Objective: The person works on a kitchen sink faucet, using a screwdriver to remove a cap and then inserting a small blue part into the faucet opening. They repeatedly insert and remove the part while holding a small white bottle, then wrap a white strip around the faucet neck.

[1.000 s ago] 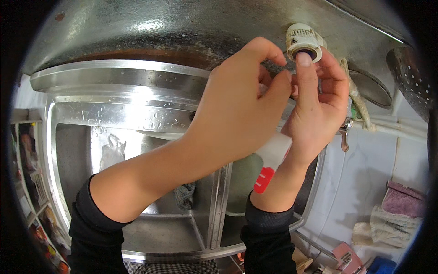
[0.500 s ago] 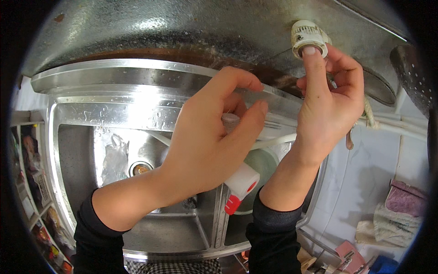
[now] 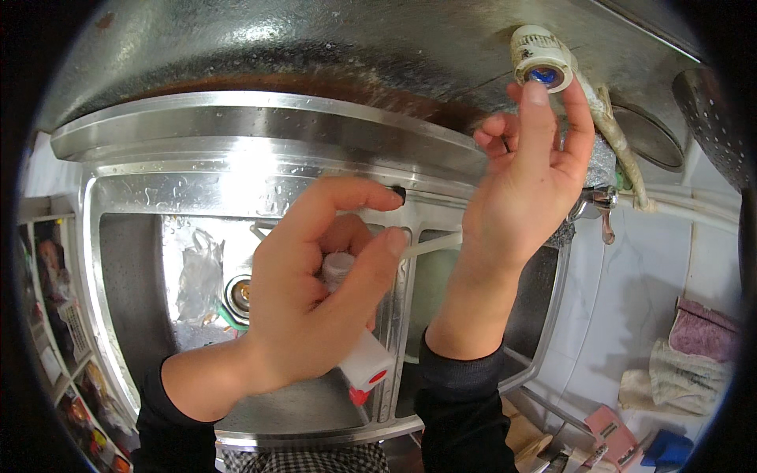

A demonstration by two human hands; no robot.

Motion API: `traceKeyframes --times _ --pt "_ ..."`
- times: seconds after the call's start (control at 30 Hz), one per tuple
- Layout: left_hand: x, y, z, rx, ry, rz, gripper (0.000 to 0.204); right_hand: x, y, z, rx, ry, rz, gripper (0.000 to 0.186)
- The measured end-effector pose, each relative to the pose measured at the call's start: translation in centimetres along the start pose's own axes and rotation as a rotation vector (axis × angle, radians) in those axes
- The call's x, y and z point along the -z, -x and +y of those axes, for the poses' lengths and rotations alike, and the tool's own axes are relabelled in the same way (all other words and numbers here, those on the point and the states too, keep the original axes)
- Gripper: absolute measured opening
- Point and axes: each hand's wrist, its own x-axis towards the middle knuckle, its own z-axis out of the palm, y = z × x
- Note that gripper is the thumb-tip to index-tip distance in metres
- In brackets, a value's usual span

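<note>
Steel sink (image 3: 92, 244), two bowls, beneath hands | left hand (image 3: 296, 315), curled round white bottle (image 3: 364, 364) over sink, thumb and forefinger apart | right hand (image 3: 528, 189), thumb at lip of white fitting (image 3: 539, 49), upper right; cannot tell if gripping | step: apparently fingering fitting's opening; next calls for steady thumb | red mark (image 3: 378, 378) on bottle, no wording legible

Kitchen, steel double sink (image 3: 284, 411), hanging strainer (image 3: 712, 118)
</note>
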Motion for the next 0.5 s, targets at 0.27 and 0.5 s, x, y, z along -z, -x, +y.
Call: traceKeyframes --times 0.27,0.5 --pt "1.4 1.4 0.4 0.190 0.104 0.067 0.021 -2.1 0.8 0.1 -0.339 -0.468 0.127 0.022" --pt "2.1 2.1 0.4 0.263 0.112 0.092 0.021 -3.0 0.8 -0.4 -0.543 -1.009 0.054 0.015"
